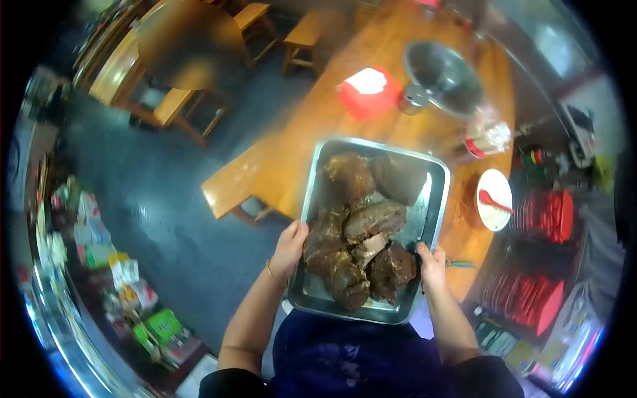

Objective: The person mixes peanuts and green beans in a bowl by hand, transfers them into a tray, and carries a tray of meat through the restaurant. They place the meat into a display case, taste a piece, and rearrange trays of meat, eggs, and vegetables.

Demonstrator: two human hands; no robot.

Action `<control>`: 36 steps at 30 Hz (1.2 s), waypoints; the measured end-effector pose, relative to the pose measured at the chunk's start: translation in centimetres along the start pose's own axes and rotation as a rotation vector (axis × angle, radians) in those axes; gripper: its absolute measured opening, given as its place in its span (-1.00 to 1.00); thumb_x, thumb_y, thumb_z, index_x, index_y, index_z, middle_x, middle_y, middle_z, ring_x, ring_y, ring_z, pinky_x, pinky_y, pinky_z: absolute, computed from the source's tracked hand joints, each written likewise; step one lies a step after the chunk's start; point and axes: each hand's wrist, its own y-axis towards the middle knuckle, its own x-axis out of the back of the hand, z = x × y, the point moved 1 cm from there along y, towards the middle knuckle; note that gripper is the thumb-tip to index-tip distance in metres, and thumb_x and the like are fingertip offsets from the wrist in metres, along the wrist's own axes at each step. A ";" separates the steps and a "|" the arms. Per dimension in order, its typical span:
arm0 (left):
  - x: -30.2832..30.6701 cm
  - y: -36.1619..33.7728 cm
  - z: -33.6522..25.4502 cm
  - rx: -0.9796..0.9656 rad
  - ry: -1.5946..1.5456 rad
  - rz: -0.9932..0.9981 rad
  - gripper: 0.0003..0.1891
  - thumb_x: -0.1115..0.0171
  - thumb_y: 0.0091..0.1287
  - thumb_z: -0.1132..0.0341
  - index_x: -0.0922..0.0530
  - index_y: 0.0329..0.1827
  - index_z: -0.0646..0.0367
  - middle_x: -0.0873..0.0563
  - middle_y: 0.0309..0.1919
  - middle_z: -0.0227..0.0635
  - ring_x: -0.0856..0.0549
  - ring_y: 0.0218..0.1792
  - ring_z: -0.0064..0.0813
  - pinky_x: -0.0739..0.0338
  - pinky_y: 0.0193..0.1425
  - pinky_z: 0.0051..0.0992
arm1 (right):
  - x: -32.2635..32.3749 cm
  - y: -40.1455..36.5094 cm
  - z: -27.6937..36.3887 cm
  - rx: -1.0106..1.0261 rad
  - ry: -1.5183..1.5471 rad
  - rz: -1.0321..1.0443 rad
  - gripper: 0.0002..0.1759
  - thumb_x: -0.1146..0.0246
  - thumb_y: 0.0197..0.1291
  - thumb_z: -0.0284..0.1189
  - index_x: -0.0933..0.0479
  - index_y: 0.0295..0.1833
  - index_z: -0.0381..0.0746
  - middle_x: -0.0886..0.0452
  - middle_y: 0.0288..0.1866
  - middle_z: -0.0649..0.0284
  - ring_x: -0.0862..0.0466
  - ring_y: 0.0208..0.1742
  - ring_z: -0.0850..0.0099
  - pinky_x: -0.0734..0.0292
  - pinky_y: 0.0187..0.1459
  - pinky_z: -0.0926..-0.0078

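Observation:
A rectangular metal tray [430,205] is held out in front of my body, over the near end of the wooden table. Several large chunks of dark brown cooked meat [375,222] lie in it, mostly toward its left and lower side. My left hand [289,249] is closed around the tray's left edge. On the opposite edge, my right hand [432,266] grips with the thumb over the rim. A slim green object [460,264] shows just beyond the right hand; I cannot make out what it is. The fingers beneath the tray are hidden.
On the wooden table [292,159] are a large metal bowl [446,76], a red box [370,93] and a white bowl [494,199] with a red spoon. Red stacked items [524,298] stand at right. A wooden bench [232,179] juts out at left. Packages [162,328] line the left.

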 end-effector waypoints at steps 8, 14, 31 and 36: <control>7.3 -14.2 9.0 -0.266 -0.320 -0.456 -0.71 -0.06 0.45 0.12 -0.55 -0.05 0.16 -0.49 -0.44 -0.65 -0.37 -0.44 -0.81 -0.28 -0.39 -0.71 | -8.2 -0.5 -0.9 0.036 -0.321 0.501 -0.78 -0.15 0.23 -0.42 -0.49 -0.07 -0.30 -0.52 -0.24 0.40 -0.46 -0.21 0.57 -0.38 -0.14 0.56; 10.1 -22.8 15.9 -0.166 -0.441 -0.784 -0.78 -0.08 0.42 0.08 -0.53 -0.28 -0.01 -0.46 -0.53 -0.70 -0.33 -0.56 -0.79 -0.26 -0.52 -0.74 | -16.1 -4.3 -3.3 0.010 -0.514 0.827 -0.80 -0.16 0.21 -0.43 -0.50 -0.08 -0.27 -0.52 -0.27 0.45 -0.45 -0.25 0.62 -0.36 -0.16 0.59; -4.3 -23.4 17.0 -0.509 -1.230 -1.589 -0.67 0.02 0.45 0.18 -0.51 -0.01 0.29 -0.64 -0.16 -0.32 -0.60 -0.14 -0.51 -0.50 -0.02 -0.49 | -35.5 -3.5 -2.2 -0.141 -0.911 1.740 -0.75 -0.14 0.09 -0.51 -0.52 -0.10 -0.35 -0.57 -0.28 0.33 -0.51 -0.25 0.52 -0.40 -0.17 0.56; -5.7 -21.1 16.1 -0.643 -1.232 -1.748 -0.68 -0.02 0.43 0.15 -0.51 -0.04 0.27 -0.61 -0.17 -0.37 -0.55 -0.12 -0.56 -0.44 0.02 -0.54 | -39.4 -2.3 -6.1 -0.122 -0.896 1.968 -0.77 -0.16 0.06 -0.52 -0.53 -0.15 -0.34 -0.58 -0.30 0.32 -0.53 -0.26 0.50 -0.41 -0.17 0.53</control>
